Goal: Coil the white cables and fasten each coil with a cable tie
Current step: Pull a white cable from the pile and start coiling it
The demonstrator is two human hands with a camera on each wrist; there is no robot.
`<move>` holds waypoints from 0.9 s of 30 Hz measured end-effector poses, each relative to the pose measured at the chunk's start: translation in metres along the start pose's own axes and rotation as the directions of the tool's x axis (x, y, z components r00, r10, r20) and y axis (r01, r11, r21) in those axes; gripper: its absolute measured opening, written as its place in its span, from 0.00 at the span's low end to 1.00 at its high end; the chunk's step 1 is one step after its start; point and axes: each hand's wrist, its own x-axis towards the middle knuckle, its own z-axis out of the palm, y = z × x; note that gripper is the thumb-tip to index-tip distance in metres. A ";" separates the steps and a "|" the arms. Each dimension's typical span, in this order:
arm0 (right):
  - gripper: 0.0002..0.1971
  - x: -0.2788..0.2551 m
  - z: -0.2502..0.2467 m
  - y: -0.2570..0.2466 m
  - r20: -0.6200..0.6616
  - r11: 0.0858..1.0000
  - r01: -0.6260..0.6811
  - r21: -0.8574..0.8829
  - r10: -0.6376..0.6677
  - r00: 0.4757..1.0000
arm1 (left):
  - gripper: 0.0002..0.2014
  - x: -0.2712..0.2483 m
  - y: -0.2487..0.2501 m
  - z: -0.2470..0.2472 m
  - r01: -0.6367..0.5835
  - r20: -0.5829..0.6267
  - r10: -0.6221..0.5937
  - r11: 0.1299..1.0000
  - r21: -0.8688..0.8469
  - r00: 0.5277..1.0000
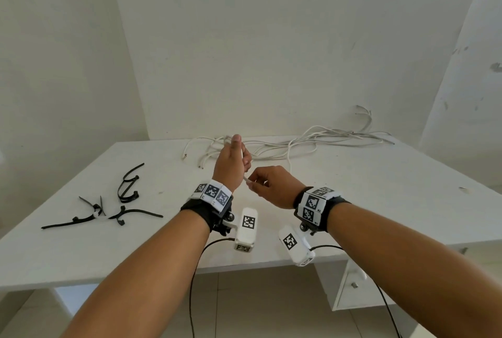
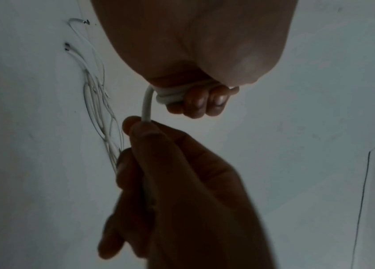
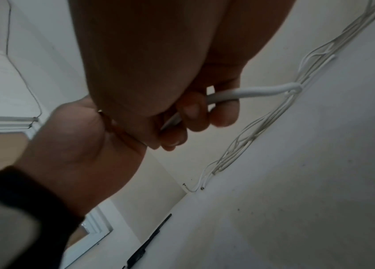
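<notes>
Coiling step: left hand [image 1: 231, 166] grips a few turns of white cable [image 2: 146, 103] above the table [image 1: 353, 202]; right hand [image 1: 271, 185] pinches its free run (ties [image 1: 127, 188] untouched). Next: another wrap w/ steady tension

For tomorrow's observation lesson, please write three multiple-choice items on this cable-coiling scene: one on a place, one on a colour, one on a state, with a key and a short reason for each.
1. Where do the cable ties lie on the table?
A. On the person's left
B. On the person's right
C. Under the loose cables

2. What colour are the cable ties?
A. White
B. Black
C. Red

3. What is the left hand doing?
A. Resting flat on the table
B. Picking up a tie
C. Gripping loops of white cable

Key:
1 A, the head view shows them left of both arms, far from the loose cables.
2 B, they look dark against the white top.
3 C, the left wrist view shows fingers curled round the loops while the right hand pinches the strand.
</notes>
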 end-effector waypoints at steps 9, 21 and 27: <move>0.07 -0.008 -0.021 -0.028 0.157 0.954 0.127 -0.270 -0.087 0.984 | 0.24 0.007 -0.022 -0.017 -0.051 0.155 -0.047 0.820 0.570 0.987; 0.11 0.018 -0.075 -0.016 0.065 0.986 0.169 -0.015 -0.167 0.984 | 0.25 -0.004 0.001 -0.023 0.181 0.554 -0.319 0.940 0.289 0.769; 0.07 0.027 -0.086 -0.001 -0.101 0.978 0.142 0.155 -0.128 0.987 | 0.25 -0.011 0.004 -0.034 0.205 0.636 -0.153 0.979 -0.009 0.756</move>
